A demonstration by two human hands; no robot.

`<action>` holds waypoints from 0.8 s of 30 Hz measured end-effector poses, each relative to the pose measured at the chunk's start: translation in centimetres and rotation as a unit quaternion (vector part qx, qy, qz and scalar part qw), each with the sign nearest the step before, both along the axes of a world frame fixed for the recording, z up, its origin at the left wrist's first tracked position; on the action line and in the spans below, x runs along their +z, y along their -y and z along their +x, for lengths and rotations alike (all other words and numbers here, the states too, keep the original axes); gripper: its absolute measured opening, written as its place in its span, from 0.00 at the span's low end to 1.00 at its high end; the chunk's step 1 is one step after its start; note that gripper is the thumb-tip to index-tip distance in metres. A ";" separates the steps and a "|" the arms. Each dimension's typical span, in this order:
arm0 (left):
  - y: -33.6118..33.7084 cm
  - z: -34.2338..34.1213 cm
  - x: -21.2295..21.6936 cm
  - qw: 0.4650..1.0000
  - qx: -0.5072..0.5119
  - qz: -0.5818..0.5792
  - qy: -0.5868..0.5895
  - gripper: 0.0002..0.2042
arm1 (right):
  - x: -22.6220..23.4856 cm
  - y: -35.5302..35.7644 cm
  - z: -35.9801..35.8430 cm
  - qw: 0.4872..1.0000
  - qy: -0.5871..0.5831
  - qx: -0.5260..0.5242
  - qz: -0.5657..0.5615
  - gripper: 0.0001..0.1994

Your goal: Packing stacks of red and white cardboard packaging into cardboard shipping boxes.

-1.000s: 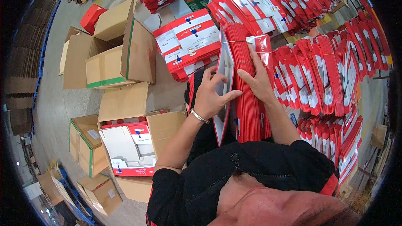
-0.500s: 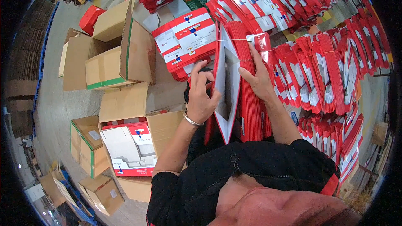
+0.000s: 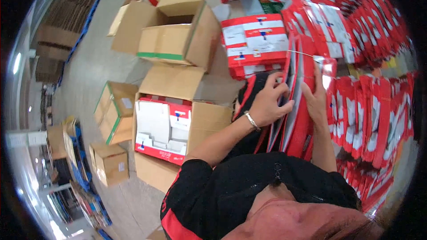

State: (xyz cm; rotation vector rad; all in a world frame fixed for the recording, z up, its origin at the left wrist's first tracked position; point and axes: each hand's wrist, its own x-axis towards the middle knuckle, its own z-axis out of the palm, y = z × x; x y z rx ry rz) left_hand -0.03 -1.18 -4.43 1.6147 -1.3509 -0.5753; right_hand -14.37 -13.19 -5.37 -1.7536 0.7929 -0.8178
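Observation:
In front of my chest stands a bundle of flat red-and-white cartons (image 3: 304, 120) on edge, with a thin pale band across its far end. My right hand (image 3: 315, 100) is closed round its right side, thumb toward the middle and fingers along the outer face. Several cartons on the left of the bundle are fanned apart, showing pale insides. My left hand (image 3: 269, 103) is at their edges, fingers bent and apart, with no carton plainly gripped. Just beyond it lies a stack of flat red-and-white cartons (image 3: 255, 42).
Left stand an open brown box (image 3: 162, 42) and another box (image 3: 209, 122) packed with red-and-white cartons. Smaller brown boxes (image 3: 109, 164) sit on the grey floor (image 3: 106, 69). More bundled flat cartons (image 3: 367, 111) crowd the right side; others (image 3: 320, 22) lie beyond my hands.
The view has turned, so the scene sits farther right. My left hand has moved in against the carton edges, and the wide gap in the bundle now shows several separated layers.

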 end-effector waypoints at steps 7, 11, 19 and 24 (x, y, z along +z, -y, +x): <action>-0.6 1.2 0.5 0.999 0.026 -0.034 0.023 0.16 | -0.4 0.3 0.2 0.998 -0.016 -0.011 -0.053 0.35; -0.6 1.1 0.7 0.997 0.021 0.005 0.078 0.12 | 0.4 -0.8 1.6 0.999 0.041 0.000 0.017 0.36; 0.0 0.9 1.5 0.998 -0.014 0.052 0.028 0.18 | 0.2 -0.6 0.9 1.000 0.008 0.001 0.017 0.35; -0.5 1.4 0.1 1.000 0.018 -0.004 0.018 0.11 | 0.6 -0.7 0.7 0.999 -0.004 -0.002 0.046 0.34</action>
